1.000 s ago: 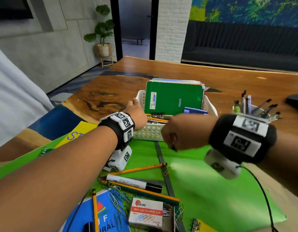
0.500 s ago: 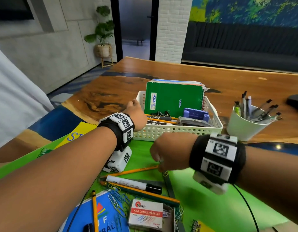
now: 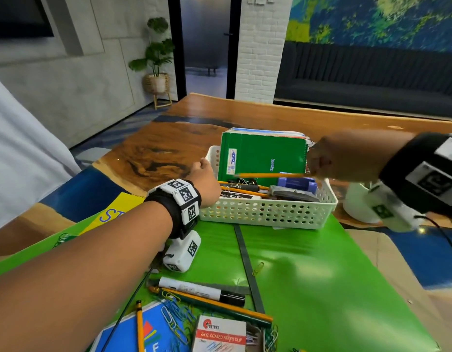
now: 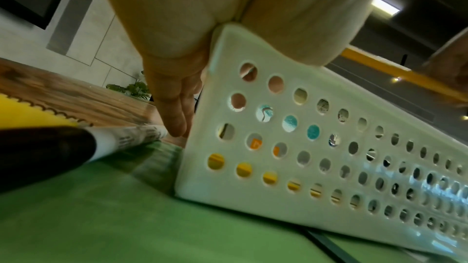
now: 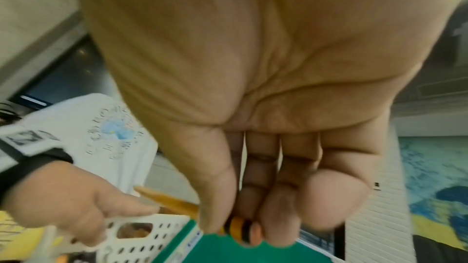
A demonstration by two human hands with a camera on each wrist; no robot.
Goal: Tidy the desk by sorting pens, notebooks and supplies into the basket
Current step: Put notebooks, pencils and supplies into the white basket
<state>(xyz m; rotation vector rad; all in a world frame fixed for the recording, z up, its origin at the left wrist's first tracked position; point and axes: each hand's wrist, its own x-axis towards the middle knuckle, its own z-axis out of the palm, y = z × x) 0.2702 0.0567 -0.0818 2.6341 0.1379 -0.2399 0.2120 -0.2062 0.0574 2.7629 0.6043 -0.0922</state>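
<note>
A white perforated basket [image 3: 265, 214] stands on the green mat, with a green notebook [image 3: 263, 156] upright at its back and pencils, a stapler and clips inside. My left hand [image 3: 207, 179] grips the basket's left corner. In the left wrist view the left hand [image 4: 177, 67] has its fingers down the outer wall of the basket [image 4: 303, 147]. My right hand [image 3: 329, 158] hovers over the basket's right end and pinches a yellow pencil [image 3: 268, 175] that lies level above the contents. The right wrist view shows the right hand [image 5: 253, 197] pinching the pencil [image 5: 174, 203] at its eraser end.
On the mat near me lie a black-capped marker [image 3: 199, 290], a long pencil [image 3: 214, 307], loose paper clips [image 3: 174, 316], a paper clip box [image 3: 219, 336] and a blue booklet [image 3: 125, 336]. A white cup [image 3: 357, 201] stands right of the basket, partly hidden by my wrist.
My right hand dropped to the mat, took the yellow pencil that lay there, and rose with it to above the basket. The left hand stayed on the basket corner.
</note>
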